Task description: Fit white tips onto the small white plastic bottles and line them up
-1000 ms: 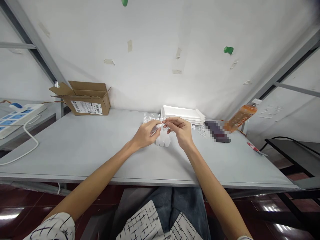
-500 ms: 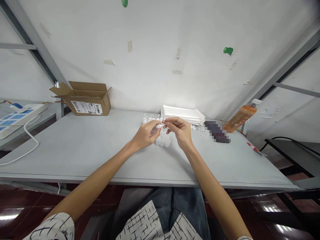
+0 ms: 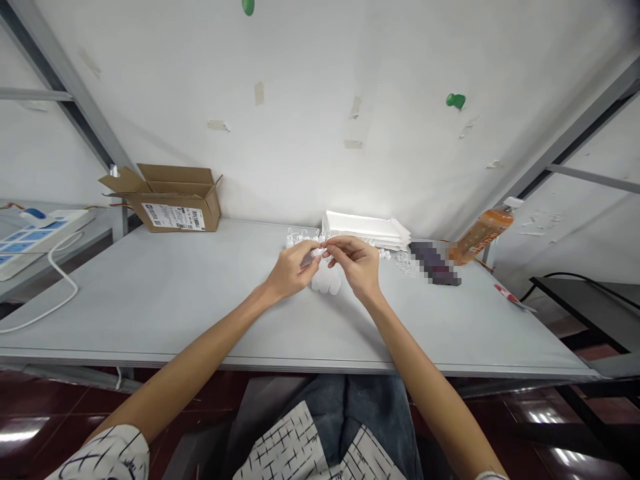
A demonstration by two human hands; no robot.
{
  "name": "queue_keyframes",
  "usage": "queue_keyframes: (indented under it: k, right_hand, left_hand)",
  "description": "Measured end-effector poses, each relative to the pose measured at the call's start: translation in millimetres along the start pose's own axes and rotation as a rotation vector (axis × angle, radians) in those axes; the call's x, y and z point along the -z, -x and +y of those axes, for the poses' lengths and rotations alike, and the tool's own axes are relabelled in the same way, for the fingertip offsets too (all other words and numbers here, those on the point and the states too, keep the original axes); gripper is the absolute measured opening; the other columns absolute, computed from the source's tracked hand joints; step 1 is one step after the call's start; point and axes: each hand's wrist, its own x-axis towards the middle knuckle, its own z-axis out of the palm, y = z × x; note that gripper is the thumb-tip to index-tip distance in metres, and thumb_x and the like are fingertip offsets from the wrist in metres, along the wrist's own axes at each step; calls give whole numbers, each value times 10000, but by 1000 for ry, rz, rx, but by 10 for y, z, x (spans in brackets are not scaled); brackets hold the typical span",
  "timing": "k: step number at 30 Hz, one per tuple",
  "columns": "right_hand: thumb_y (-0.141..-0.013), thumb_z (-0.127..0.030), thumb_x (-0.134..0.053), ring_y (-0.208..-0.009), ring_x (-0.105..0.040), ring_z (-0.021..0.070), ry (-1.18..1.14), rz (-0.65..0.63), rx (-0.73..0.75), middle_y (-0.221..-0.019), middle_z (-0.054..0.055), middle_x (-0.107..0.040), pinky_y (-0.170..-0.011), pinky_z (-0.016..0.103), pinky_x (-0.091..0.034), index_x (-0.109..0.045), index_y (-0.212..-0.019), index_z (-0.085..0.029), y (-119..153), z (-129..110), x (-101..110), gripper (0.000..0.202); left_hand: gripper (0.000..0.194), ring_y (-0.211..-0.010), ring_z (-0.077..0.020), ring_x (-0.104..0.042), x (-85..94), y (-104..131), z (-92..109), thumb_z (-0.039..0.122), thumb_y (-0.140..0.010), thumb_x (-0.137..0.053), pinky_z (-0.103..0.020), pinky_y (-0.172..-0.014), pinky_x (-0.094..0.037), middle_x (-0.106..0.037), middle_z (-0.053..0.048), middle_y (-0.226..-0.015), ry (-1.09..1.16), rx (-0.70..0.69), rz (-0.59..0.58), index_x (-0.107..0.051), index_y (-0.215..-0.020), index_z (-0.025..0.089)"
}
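Note:
Above the middle of the table, my left hand [image 3: 293,269] pinches a small white plastic piece [image 3: 317,253] between thumb and forefinger. My right hand [image 3: 358,268] meets it from the right, its thumb and fingertips closed at the same piece; what exactly lies in that pinch is too small to make out. Just below the hands lies a cluster of white rounded pieces [image 3: 326,281] on the table. Behind my left hand stand several small white hooked pieces [image 3: 299,236]. More small white pieces [image 3: 384,254] lie beyond my right hand, partly hidden by it.
At the back rests a stack of white sheets [image 3: 367,227]. To the right are white rings [image 3: 403,263], a blurred dark phone-like object [image 3: 436,265] and an orange drink bottle [image 3: 483,235]. An open cardboard box [image 3: 173,200] and a power strip [image 3: 40,239] are on the left.
My right hand has shifted slightly left, bringing its fingertips closer to those of my left hand. The left hand stays nearly in place.

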Motion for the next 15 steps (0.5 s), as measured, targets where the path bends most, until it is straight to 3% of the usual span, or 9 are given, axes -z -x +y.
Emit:
queue_keyframes:
  k: [5, 15]
  right_hand:
    - [-791, -305, -733, -679, -683, 163, 30, -4, -1, -829, 39, -744, -585, 307, -567, -726, -826, -198, 8, -1, -20, 113]
    - [-769, -340, -757, -661, -660, 158, 59, 7, -36, -807, 36, -724, -560, 300, -555, -740, -826, -192, -21, -56, 26, 160]
  left_hand:
    - [145, -623, -127, -556, 5, 5, 38, 271, -935, -492, -250, -597, -426, -655, -18, -754, 4, 34, 16, -599, -934, 175]
    - [164, -684, -138, -582, 53, -49, 74, 302, -938, -526, -256, -634, -438, -677, -34, -814, 93, 62, 6, -617, -955, 167]
